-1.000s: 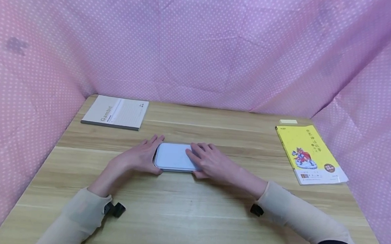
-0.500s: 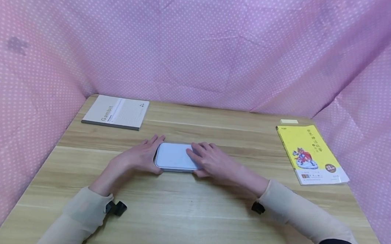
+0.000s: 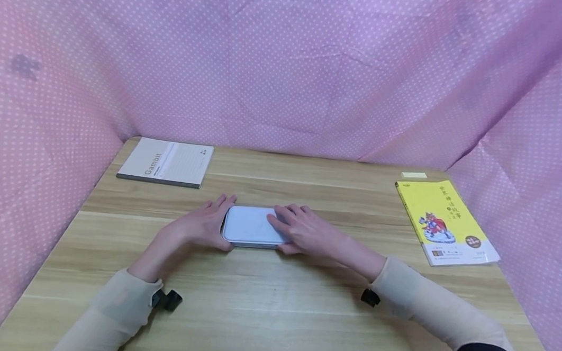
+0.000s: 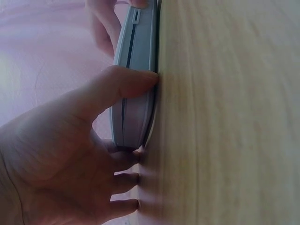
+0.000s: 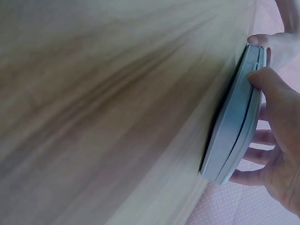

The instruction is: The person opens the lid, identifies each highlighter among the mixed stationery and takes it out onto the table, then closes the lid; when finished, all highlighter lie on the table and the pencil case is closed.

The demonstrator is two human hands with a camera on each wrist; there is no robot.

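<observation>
Clamshell case (image 3: 250, 225), pale blue, lies on the table (image 3: 274, 307), well in from its left and right edges. Head view: left hand (image 3: 204, 227) grips the left end, right hand (image 3: 308, 232) the right, fingers partly over the lid. Uneven pulls could skew it. Notebook (image 3: 166, 162) near the far-left corner reads "Gambit"; yellow book (image 3: 450, 224) by the right edge has a vertical title, too small to read. Left wrist view: thumb (image 4: 133, 80) lies across the seamed near side; smooth wall, slip possible. Right wrist view: thumb (image 5: 267, 82) just beside the clasp (image 5: 256, 66); stray pressure might release it. No writing visible on case.
</observation>
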